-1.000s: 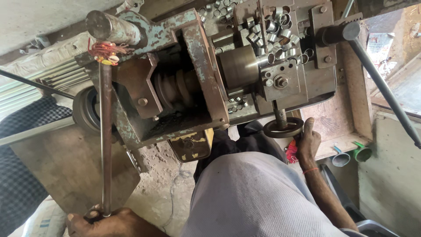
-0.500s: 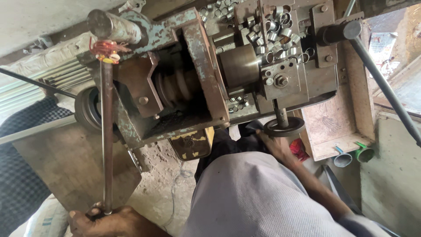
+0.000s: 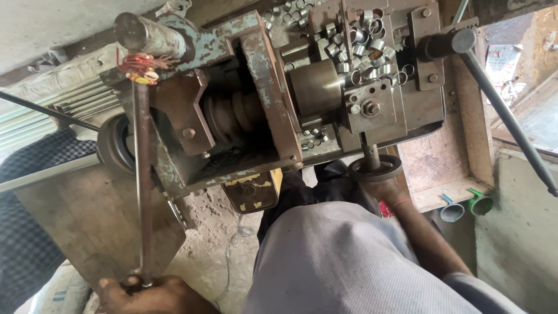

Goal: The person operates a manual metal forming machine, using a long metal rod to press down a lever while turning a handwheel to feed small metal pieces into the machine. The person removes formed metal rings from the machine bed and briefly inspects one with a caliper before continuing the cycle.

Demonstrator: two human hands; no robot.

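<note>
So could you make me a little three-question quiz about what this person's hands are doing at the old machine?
1. True or false: the left hand grips the lower end of the long metal lever.
2. What does the right hand touch? A) the two green cups B) the small round handwheel C) the dark slanted bar
3. Fill in: loose on top of the machine lie many small metal ____.

Key:
1. True; the fingers wrap the rod's bottom end.
2. B; the hand sits right under the handwheel, away from the green cups and the dark slanted bar.
3. Rings; short shiny sleeves in a heap.
</note>
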